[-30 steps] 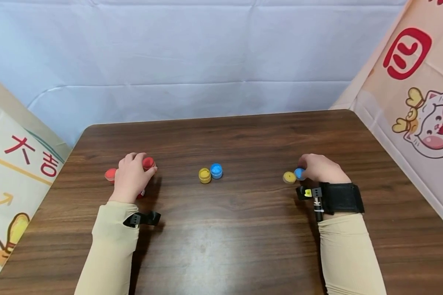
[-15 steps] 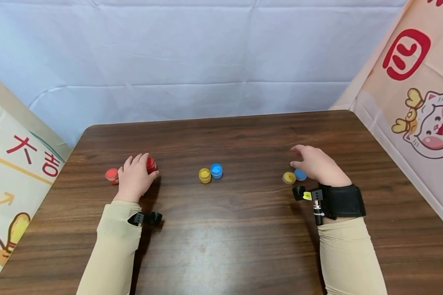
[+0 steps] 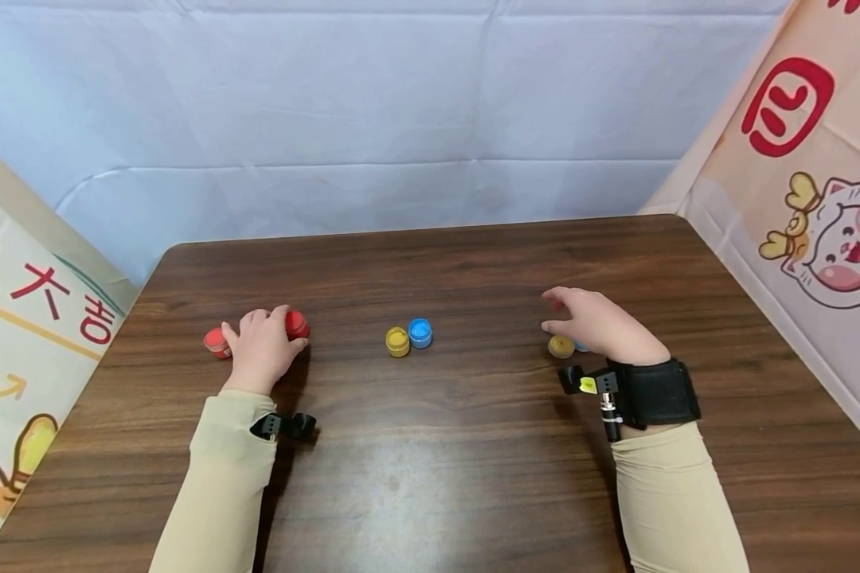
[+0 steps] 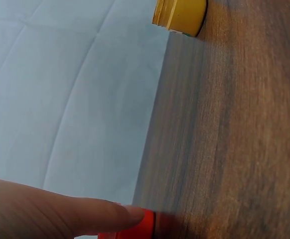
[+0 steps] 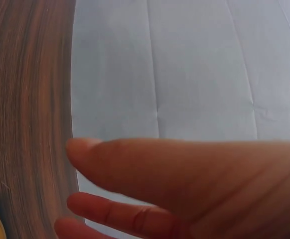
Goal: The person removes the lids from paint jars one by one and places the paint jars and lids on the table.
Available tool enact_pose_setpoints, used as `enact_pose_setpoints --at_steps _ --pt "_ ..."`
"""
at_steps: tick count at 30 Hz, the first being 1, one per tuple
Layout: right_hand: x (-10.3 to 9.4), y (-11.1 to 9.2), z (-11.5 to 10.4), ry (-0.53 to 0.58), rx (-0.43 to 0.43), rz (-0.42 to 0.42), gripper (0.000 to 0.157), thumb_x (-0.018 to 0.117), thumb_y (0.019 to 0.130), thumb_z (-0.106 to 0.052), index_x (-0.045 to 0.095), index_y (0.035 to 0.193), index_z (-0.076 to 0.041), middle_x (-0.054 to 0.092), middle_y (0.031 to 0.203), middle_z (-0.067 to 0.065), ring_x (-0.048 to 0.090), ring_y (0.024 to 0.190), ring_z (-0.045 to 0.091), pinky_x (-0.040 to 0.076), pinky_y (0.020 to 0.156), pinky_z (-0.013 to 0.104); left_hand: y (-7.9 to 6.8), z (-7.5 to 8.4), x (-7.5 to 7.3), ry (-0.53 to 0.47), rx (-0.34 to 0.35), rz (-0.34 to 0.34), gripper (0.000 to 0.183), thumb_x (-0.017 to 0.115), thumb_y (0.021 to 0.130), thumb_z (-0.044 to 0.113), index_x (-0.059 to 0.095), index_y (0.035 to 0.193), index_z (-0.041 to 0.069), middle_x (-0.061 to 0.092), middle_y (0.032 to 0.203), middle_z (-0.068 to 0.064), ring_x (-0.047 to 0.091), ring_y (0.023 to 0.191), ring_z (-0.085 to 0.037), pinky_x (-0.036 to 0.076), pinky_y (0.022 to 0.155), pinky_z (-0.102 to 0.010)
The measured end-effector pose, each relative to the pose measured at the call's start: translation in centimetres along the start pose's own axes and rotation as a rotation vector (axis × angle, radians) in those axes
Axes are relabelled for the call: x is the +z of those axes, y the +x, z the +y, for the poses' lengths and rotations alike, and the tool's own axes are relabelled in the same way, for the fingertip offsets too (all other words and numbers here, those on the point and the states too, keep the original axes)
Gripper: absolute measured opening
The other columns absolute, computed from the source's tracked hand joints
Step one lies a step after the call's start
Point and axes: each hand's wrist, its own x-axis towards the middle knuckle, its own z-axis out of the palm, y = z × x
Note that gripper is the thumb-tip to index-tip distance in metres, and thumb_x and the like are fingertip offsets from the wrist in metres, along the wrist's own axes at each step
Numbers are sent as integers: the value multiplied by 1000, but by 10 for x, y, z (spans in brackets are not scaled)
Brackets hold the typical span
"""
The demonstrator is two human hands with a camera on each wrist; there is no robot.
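Note:
My left hand [image 3: 261,350] has its thumb and forefinger around a small red paint jar [image 3: 297,325] on the left of the table. In the left wrist view the thumb presses against the side of this red jar [image 4: 144,226]. Another red jar [image 3: 217,342] stands just left of that hand. On the right side, my right hand [image 3: 596,322] hovers with fingers spread apart, holding nothing. Below its thumb lies a yellow jar [image 3: 561,347]; a blue jar [image 3: 581,347] beside it is mostly covered by the hand.
A yellow paint jar [image 3: 397,342] and a blue paint jar [image 3: 420,333] stand side by side mid-table. The brown wooden table [image 3: 430,446] ends at a pale cloth backdrop [image 3: 401,103]. Printed cloths hang on both sides.
My right hand has come off the blue jar and shifted left, over the yellow one. My left hand has moved slightly right, along with the red jar at its thumb.

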Motion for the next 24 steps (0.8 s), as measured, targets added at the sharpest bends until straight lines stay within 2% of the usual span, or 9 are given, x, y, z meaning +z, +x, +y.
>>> enact_pose_setpoints --at_steps 8,14,17,21,24 --pt "2 2 -9 -15 -42 -11 49 58 92 -18 43 133 4 50 126 26 48 115 39 42 88 51 1 2 0 -4 11 39 42 72 81 18 56 112 -4 50 108 -28 36 112 -48 3 96 -72" --pt "10 6 -16 -9 -102 11 45 59 91 -17 47 131 0 54 121 21 54 105 32 44 84 46 2 4 1 -44 47 57 36 72 80 17 56 104 -3 56 105 -25 39 117 -44 6 97 -71" --pt "15 9 -20 -10 -130 18 44 59 92 -17 48 131 -1 56 119 19 56 101 28 45 82 44 1 10 -3 -96 72 74 34 70 80 15 54 104 -2 59 102 -23 46 111 -41 12 98 -67" --pt "20 11 -27 -5 -148 8 43 59 92 -18 49 131 -2 56 120 18 57 101 26 46 83 43 -2 20 -11 -177 107 97 34 65 81 10 48 107 -2 61 96 -22 55 92 -38 20 97 -61" --pt "23 11 -31 5 -155 2 43 59 92 -17 49 131 -2 57 119 17 58 100 25 46 82 42 -6 28 -16 -248 129 78 35 62 82 9 45 111 -1 61 94 -20 57 82 -33 35 88 -51"
